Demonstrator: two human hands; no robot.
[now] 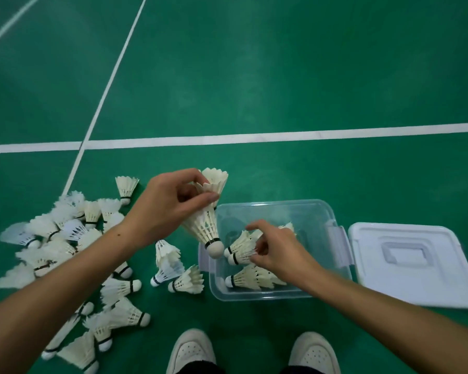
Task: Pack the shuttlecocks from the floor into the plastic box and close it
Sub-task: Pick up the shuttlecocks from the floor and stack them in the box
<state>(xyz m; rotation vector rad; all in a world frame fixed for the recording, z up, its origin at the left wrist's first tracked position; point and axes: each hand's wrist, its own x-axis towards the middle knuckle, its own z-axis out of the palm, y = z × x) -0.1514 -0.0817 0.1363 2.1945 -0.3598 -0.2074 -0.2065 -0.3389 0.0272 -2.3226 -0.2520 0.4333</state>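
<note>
Box (276,209) holds a few shuttlecocks (250,278) — left hand (165,206) pinches a stack (207,222), right hand (276,252) pinches another.

Even, diffuse overhead light is seen; soft sheen lies on the green court floor (254,76). Shadows are faint. Straight white painted lines (281,136) are bowed by wide-angle distortion; slight motion blur softens edges.

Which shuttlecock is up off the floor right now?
The stacked shuttlecocks gripped by the left hand above the plastic box; the others lie on the floor or inside it.
</note>
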